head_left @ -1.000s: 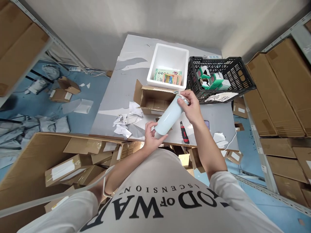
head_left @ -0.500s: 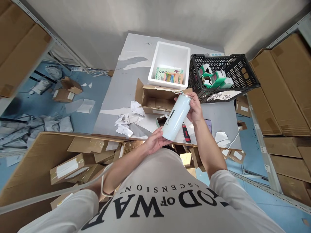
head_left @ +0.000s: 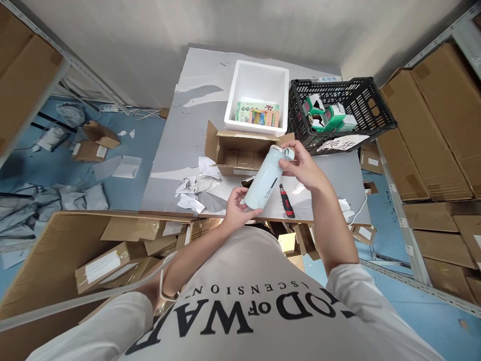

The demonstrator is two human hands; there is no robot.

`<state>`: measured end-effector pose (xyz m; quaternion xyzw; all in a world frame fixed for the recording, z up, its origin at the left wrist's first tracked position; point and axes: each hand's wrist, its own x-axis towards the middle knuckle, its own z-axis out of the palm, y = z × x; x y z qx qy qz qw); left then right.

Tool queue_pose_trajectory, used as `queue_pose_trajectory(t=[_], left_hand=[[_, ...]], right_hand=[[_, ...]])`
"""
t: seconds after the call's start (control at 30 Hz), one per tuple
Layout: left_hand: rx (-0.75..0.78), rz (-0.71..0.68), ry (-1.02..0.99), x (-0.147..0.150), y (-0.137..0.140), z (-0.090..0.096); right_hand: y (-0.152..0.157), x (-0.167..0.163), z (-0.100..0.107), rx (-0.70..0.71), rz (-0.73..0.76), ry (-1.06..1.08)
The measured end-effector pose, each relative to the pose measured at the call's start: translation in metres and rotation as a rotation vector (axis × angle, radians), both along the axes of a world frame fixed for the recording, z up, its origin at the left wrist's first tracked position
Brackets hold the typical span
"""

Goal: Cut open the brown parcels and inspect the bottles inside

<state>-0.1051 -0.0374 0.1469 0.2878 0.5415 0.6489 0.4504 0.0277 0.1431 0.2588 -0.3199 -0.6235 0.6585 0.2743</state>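
A pale blue bottle (head_left: 264, 179) with dark lettering is tilted between my two hands, above the near edge of the table. My left hand (head_left: 239, 206) is closed around its base. At the top, my right hand (head_left: 299, 164) grips it by the cap end, fingers by the loop. Just beyond the bottle stands an open cardboard box (head_left: 240, 153) with its flaps up. Under the bottle, a small dark-edged carton is mostly hidden. A red and black utility knife (head_left: 286, 201) lies on the table to the right.
Behind the box sits a white foam box (head_left: 231, 108) with printed packs inside. A black crate (head_left: 379, 108) holding green cartons stands to its right. Crumpled paper (head_left: 191, 193) lies on the left. Below the table edge, a large carton (head_left: 48, 260) is full of boxes.
The bottle has been turned about its axis, so the lettering now faces right and its loop has swung to the right. Both hands have shifted their grip on it.
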Motion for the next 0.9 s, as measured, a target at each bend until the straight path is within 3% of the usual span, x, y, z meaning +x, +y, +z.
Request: queue_pose_trajectory(t=[0.17, 0.33, 0.43, 0.57, 0.73, 0.9], left_hand=[[-0.017, 0.010, 0.048, -0.001, 0.002, -0.003], [0.041, -0.045, 0.119, -0.012, 0.005, -0.018], [0.055, -0.024, 0.326, -0.025, 0.002, -0.028], [-0.051, 0.035, 0.776, -0.040, 0.001, -0.041], [-0.123, -0.053, 1.101, -0.041, 0.014, -0.056], [-0.124, -0.111, 1.056, -0.038, 0.023, -0.068]], right_hand=[[-0.001, -0.010, -0.012, 0.057, -0.081, 0.005], [0.003, -0.004, -0.012, 0.155, -0.095, -0.019], [0.005, 0.011, -0.009, 0.289, -0.204, -0.007], [-0.001, 0.028, -0.012, 0.479, -0.353, -0.008], [-0.017, 0.022, -0.034, 0.567, -0.249, -0.089], [-0.023, 0.004, -0.048, 0.560, -0.178, -0.190]])
